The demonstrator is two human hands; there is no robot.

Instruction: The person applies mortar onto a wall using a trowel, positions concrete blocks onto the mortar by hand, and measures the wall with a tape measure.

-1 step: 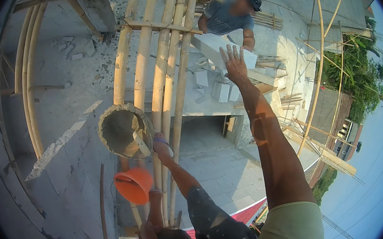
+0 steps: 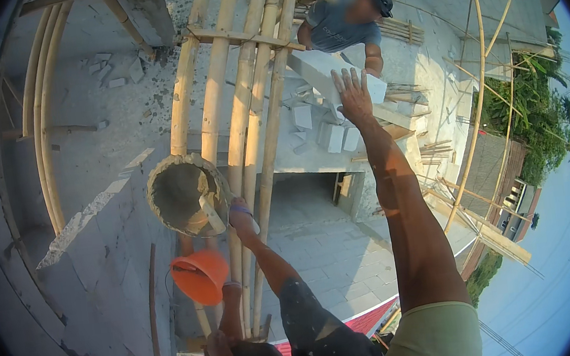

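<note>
Right hand point(image 2: 354, 100) splayed wide, partly hiding a white, straight-edged block point(image 2: 320, 71) beneath; shadowed left hand's point(image 2: 221, 352) grip couldn't be told.

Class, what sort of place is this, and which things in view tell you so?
Most likely a building site: there are long bamboo poles, a bucket of wet-looking grey mix, and loose pale blocks lying about.
</note>
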